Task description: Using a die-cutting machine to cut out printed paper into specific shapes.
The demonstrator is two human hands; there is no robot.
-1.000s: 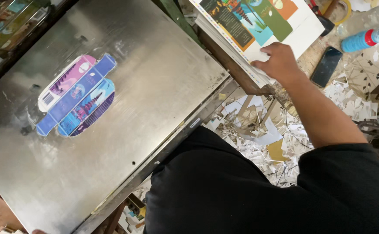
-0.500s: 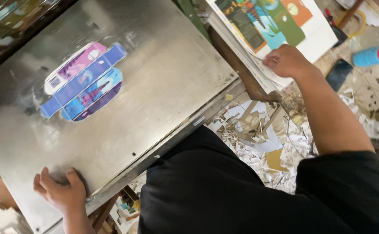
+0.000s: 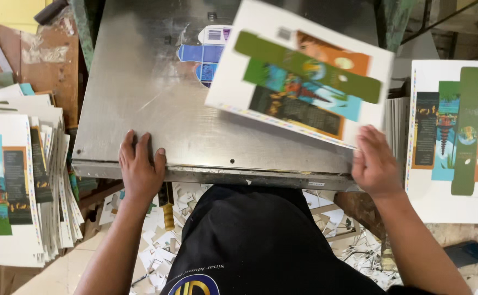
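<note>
The right hand [image 3: 374, 163], fingers curled, grips the lower right corner of a printed carton sheet [image 3: 299, 74], carrying it tilted over the steel press plate [image 3: 140, 104]. The left hand [image 3: 140, 166] lies open, flat on the plate's lower edge. Feeding step; the sheet needs squaring over the blue die-cut carton blank [image 3: 203, 54] at upper centre.

The big plate [image 3: 157, 109] is bare metal, grey and a bit shiny, with fine scratches. The printed sheet [image 3: 299, 76] over its far right corner is thin card, smooth and colourful. The stacks [image 3: 20, 180] beside its left edge are the same card. Paper scraps [image 3: 157, 240] below its near edge look white and rough.
</note>
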